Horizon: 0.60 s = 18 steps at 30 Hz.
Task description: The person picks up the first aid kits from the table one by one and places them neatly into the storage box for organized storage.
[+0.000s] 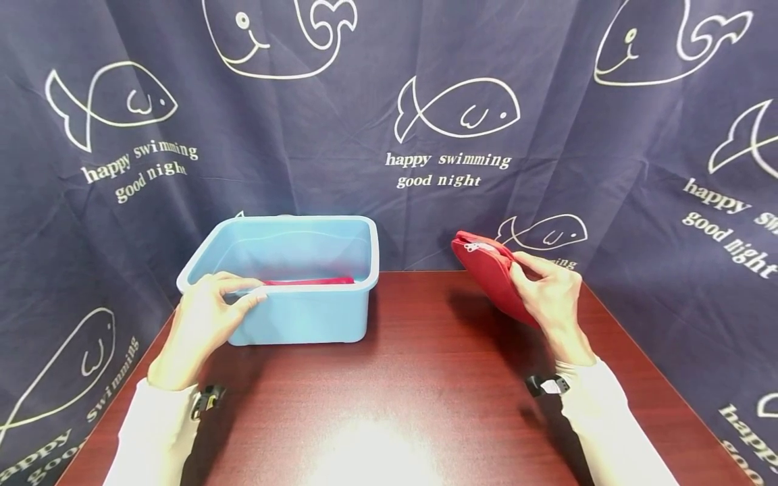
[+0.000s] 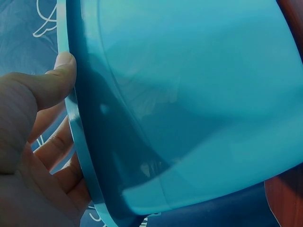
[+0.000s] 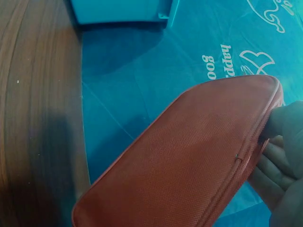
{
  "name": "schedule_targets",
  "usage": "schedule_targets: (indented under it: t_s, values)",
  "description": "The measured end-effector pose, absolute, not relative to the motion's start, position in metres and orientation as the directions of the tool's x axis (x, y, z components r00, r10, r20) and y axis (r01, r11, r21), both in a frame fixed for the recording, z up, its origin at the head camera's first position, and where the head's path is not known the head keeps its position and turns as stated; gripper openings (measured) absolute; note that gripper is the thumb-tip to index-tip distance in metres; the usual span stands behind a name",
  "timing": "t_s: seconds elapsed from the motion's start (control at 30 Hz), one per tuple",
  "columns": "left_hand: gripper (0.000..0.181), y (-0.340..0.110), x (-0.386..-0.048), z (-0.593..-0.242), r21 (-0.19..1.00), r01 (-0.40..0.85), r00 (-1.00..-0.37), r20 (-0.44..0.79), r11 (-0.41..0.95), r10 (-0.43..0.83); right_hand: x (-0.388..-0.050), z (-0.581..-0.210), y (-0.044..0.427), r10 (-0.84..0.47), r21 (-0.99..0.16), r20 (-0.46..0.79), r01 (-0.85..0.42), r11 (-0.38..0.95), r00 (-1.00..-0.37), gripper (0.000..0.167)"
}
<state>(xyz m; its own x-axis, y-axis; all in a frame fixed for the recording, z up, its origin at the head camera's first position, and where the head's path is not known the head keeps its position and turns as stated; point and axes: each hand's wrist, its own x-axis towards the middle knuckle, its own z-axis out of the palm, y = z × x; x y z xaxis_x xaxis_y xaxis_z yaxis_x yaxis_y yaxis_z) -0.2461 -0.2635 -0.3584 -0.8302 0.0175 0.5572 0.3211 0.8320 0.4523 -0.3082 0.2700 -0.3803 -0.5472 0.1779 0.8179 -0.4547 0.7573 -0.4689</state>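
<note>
A light blue plastic bin [image 1: 298, 314] stands on the table at the left. My left hand [image 1: 213, 310] grips its near rim, thumb on the outside and fingers over the inner side; the left wrist view shows the thumb [image 2: 62, 82] on the rim. Inside the bin lies a narrow red item [image 1: 316, 281], mostly hidden by the front wall. My right hand [image 1: 550, 293] holds a red zippered pouch [image 1: 495, 287] by its edge, tilted above the table at the right. Its zip pull [image 1: 472, 248] hangs at the upper end. In the right wrist view the pouch's broad side [image 3: 175, 156] shows.
The reddish-brown table [image 1: 389, 378] has a bright glare near its front. A dark blue curtain [image 1: 450, 223] with white fish and lettering hangs behind and at both sides, close to the bin's back.
</note>
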Motion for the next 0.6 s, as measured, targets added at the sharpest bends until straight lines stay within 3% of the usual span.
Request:
schedule_targets:
  t_s: [0.37,0.6]
  values:
    - [0.018,-0.266,-0.244,-0.359,0.449,0.335,-0.824,0.566,0.828,0.026,-0.301,-0.370,0.259,0.230,-0.508,0.815,-0.464,0.726,-0.532,0.020]
    - [0.017,-0.264,-0.246,-0.358,0.439,0.348,-0.812,0.583,0.828,0.031,-0.296,-0.363,0.250,0.239,-0.494,0.839,-0.502,0.710,-0.488,0.021]
